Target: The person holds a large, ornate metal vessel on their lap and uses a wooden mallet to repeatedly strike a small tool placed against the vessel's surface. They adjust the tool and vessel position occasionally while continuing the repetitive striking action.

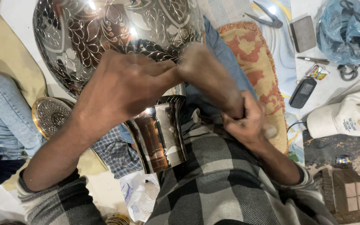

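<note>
Mid-engraving, my left hand (121, 87) steadies the ornate metal vase (117, 37) at upper left; my right hand (246, 121) clenches a barely visible tool.

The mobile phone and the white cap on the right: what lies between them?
In the head view, only bare pale floor and a thin dark cable separate the mobile phone from the white cap.

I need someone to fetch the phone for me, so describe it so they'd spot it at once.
Start at the orange patterned rug right of the big engraved metal vessel. Just past the rug's right edge, on the pale floor, lies the phone: small, dark, with a keypad. Nearby tools are metal; the white cap below it is much larger.
</note>
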Demonstrator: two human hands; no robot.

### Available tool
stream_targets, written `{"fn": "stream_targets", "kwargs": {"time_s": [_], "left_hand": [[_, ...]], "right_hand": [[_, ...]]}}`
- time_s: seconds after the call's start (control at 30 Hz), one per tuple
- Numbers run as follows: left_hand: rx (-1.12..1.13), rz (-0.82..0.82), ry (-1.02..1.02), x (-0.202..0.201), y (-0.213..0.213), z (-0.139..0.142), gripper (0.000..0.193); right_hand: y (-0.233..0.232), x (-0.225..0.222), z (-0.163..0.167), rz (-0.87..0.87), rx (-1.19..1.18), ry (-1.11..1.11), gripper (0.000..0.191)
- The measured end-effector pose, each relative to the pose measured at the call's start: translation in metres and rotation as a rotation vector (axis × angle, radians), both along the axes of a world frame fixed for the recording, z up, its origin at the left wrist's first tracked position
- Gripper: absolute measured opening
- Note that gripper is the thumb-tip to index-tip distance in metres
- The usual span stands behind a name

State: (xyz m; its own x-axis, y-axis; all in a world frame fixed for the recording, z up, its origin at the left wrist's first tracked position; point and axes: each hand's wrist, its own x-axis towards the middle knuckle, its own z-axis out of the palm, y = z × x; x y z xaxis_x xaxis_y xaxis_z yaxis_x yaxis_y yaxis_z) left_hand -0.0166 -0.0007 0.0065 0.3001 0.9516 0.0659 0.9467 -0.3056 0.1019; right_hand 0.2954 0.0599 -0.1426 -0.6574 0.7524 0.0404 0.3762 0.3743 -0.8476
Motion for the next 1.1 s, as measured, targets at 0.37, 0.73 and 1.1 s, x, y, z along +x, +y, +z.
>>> {"fn": "stream_targets", "kwargs": {"time_s": [0.37, 0.73, 1.1], "left_hand": [[0.152, 0.064, -0.126, 0.010, -0.009, -0.005, 0.017], [0.353, 0.437, -0.496, 0.022, -0.055, -0.062, 0.029], [0.379, 0.542, -1.003, 0.038, -0.085, -0.084, 0.063]], "right_hand": [[0.018, -0.020, 0.047, -0.012, -0.162, 0.170, 0.027], [0.097, -0.041, 0.134, 0.472, 0.271, -0.162, 0.035], [0.109, -0.088, 0.180, 0.726, 0.611, -0.279, 0.025]]}}
